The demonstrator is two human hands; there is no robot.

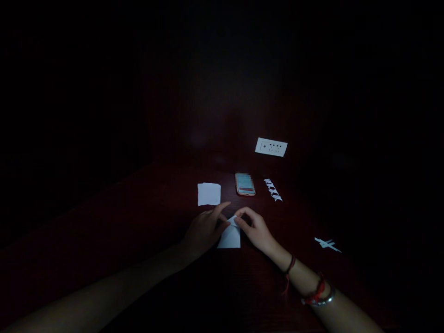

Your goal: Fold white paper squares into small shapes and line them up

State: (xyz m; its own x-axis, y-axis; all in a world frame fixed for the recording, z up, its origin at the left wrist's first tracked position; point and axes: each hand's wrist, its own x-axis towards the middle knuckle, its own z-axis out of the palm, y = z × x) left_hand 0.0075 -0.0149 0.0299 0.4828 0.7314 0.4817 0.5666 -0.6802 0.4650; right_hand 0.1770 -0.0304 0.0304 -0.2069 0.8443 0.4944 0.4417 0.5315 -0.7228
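Note:
A small white sheet of paper (230, 237) lies on a dark red-brown table (145, 217), partly folded at its top. My left hand (204, 226) rests on the paper's left edge with fingers curled and the index finger stretched out. My right hand (255, 227) pinches the folded top corner of the paper between thumb and fingers. Red string bracelets and a metal bangle sit on my right wrist.
A white square of paper (208, 194) lies just beyond my left hand. A phone (244, 184) with a lit screen sits behind the hands. A row of small folded paper pieces (273, 189) lies right of it, paper strips (327, 243) at far right, a wall socket (271, 147) behind. Surroundings are very dark.

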